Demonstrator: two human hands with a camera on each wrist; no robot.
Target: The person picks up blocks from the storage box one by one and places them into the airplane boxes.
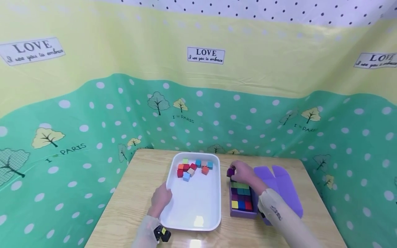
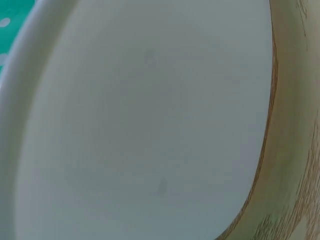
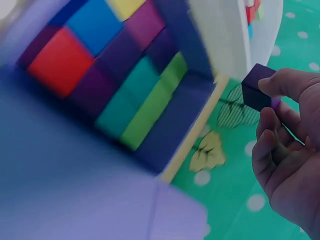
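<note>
Between thumb and fingers, my right hand (image 1: 244, 172) pinches a dark purple cube (image 3: 257, 87) above the far end of a purple box (image 1: 243, 214). Rows of coloured cubes fill most of that box, with a bare strip of its floor (image 3: 175, 120) beyond the green row (image 3: 154, 102) in the right wrist view. My left hand (image 1: 162, 198) grips the left rim of a white tray (image 1: 192, 206). Loose cubes in red, orange, blue, green and wood tones (image 1: 190, 172) lie in the tray's far part. The left wrist view shows only the tray's outer side (image 2: 145, 120), not the hand.
The box's purple lid (image 1: 286, 187) lies folded open on its right, partly under my right forearm. A wooden table (image 1: 124, 206) carries everything. A green and yellow printed cloth (image 1: 198, 113) hangs behind and along both sides.
</note>
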